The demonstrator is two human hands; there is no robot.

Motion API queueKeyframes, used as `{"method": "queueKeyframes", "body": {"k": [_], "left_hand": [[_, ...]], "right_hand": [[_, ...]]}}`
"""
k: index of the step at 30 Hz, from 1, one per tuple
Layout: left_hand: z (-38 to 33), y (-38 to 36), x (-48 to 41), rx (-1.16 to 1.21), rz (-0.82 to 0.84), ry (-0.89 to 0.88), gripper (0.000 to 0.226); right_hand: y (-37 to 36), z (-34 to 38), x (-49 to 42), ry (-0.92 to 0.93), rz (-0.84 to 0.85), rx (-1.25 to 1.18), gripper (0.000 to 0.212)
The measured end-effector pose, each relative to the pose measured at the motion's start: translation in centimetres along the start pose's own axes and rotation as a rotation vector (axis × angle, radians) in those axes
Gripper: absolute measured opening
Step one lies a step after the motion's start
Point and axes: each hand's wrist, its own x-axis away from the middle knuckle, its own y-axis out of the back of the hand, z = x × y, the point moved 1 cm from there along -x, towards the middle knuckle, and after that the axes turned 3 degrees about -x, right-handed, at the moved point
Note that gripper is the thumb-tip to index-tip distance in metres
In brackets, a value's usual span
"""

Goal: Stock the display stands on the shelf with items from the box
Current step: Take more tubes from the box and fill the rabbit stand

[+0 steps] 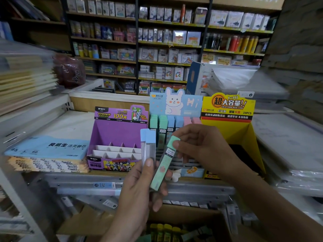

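Note:
My left hand (pixel 138 193) grips two blue-capped lead cases (pixel 148 145) upright, and a mint-green lead case (pixel 163 163) leans across its fingers. My right hand (pixel 201 145) pinches the top cap of that mint case. Behind them on the shelf stand three display stands: a purple one (pixel 118 135) with bare slots, a light-blue rabbit one (pixel 174 109) holding several green, blue and pink cases at its back rows, and a yellow one (pixel 232 126). The cardboard box (pixel 97 222) sits below, with several yellow-green and mint cases (pixel 166 231) inside.
A blue pack of loose-leaf paper (pixel 49 149) lies on a stack left of the purple stand. Wrapped paper stacks (pixel 293 147) fill the right side. Metal shelf rail (pixel 122 182) runs below the stands. Stocked shelves (pixel 157 41) line the back wall.

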Motion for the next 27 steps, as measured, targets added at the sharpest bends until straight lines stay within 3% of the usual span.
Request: {"method": "queueKeyframes", "body": {"k": [5,9,14,27], "left_hand": [[-0.6,1.5,0.1,-0.071,-0.084,-0.057,0.04],[-1.0,2.5,0.2,-0.105,-0.137,-0.071,0.028],[-1.1,3.2,0.4,-0.097,-0.153,-0.136,0.032],[-2.1,4.5,0.9,-0.094,-0.164,-0.162,0.031]], "right_hand": [[1.0,1.1,-1.5,0.09,-0.176,0.001,0.013],[1.3,1.7,-3.1,0.213,-0.24,0.196,0.017],[0.1,0.7,-5.1,0.239,-0.221,0.436,0.015],[-0.9,-0.3,-6.5,0.241,-0.127,0.624,0.012]]}}
